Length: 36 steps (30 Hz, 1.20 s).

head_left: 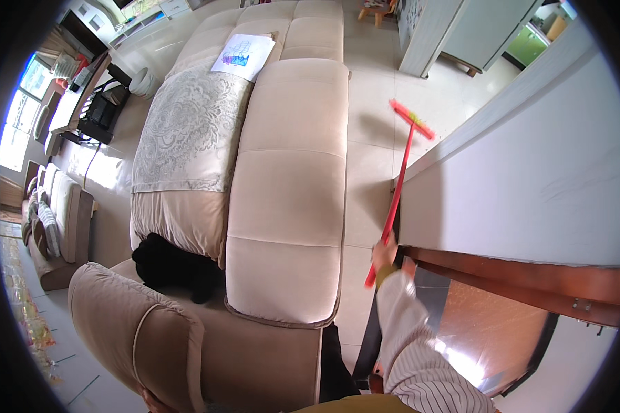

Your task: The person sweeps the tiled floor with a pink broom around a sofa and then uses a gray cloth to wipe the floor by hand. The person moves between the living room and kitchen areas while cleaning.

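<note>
My right hand [385, 254] grips the lower shaft of a red long-handled, T-shaped cleaning tool [401, 178], close to its end. Its crosswise head, red with a yellow-green middle, points away from me above the pale tiled floor [369, 124]. The head is blurred, so whether it is a squeegee or a brush is unclear. At the bottom edge, part of my left hand [155, 401] shows against a beige sofa cushion [134, 330]; its fingers are mostly hidden. A long beige sofa [289, 196] stretches forward to the left of the tool.
A white wall [516, 186] and a brown wooden door frame [522, 273] stand close on the right. On the sofa lie a patterned grey cover [191, 129], a drawing on paper [243, 56] and a black furry thing [178, 268]. A white bucket [144, 83] stands farther left.
</note>
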Each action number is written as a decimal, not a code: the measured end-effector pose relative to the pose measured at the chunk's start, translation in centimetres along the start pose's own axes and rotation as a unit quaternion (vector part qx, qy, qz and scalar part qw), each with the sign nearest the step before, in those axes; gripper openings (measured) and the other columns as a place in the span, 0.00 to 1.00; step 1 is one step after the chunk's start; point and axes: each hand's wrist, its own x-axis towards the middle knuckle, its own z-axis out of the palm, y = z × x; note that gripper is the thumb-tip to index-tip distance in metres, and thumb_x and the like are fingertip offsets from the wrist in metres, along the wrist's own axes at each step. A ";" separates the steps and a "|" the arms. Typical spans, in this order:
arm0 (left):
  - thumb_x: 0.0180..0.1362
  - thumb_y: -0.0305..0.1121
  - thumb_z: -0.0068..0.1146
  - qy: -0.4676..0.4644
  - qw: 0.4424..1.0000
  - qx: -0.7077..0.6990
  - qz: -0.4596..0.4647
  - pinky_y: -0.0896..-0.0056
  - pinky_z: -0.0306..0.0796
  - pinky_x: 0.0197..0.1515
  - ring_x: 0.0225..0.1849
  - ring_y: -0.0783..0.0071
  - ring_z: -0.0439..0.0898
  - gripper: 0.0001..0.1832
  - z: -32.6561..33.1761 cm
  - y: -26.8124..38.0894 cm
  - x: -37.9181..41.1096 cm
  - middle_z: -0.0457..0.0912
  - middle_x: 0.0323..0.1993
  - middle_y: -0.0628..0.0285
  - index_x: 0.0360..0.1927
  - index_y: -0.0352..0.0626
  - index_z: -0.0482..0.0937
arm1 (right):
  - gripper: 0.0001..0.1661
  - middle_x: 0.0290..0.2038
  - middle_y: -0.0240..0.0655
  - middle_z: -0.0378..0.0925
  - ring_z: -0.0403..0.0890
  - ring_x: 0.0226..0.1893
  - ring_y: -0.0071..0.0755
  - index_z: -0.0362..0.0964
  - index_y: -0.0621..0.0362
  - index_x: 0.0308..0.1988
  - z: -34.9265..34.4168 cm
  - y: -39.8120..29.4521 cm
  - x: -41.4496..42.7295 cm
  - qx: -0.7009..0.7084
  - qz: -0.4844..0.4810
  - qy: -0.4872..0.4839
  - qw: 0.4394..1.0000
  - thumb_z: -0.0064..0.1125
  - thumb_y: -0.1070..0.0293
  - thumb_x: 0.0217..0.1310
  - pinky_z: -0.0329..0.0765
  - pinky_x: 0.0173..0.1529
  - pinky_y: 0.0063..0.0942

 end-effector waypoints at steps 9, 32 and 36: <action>0.64 0.46 0.43 0.016 1.000 -0.003 -0.010 0.47 0.54 0.66 0.67 0.45 0.56 0.32 0.9 -0.9 -0.9 0.56 0.67 0.44 0.67 0.41 0.52 | 0.27 0.48 0.56 0.73 0.75 0.48 0.60 0.62 0.58 0.59 -4.7 0.5 4.2 -0.060 0.039 -0.042 0.997 0.47 0.71 0.58 0.72 0.52 0.43; 0.70 0.41 0.25 0.059 0.986 -0.147 -0.059 0.58 0.50 0.69 0.70 0.56 0.53 0.26 2.5 -0.3 -0.8 0.54 0.69 0.51 0.67 0.39 0.54 | 0.30 0.46 0.50 0.77 0.79 0.45 0.50 0.60 0.52 0.62 -4.8 2.1 -1.2 -0.076 0.022 0.002 0.997 0.46 0.71 0.58 0.75 0.51 0.38; 0.70 0.40 0.26 0.070 0.977 -0.176 -0.102 0.57 0.50 0.69 0.70 0.56 0.53 0.25 2.0 -1.1 -1.2 0.54 0.69 0.50 0.67 0.39 0.55 | 0.34 0.46 0.53 0.76 0.78 0.46 0.56 0.55 0.48 0.64 -2.9 3.4 -8.4 -0.091 -0.026 0.040 0.995 0.47 0.72 0.57 0.74 0.51 0.41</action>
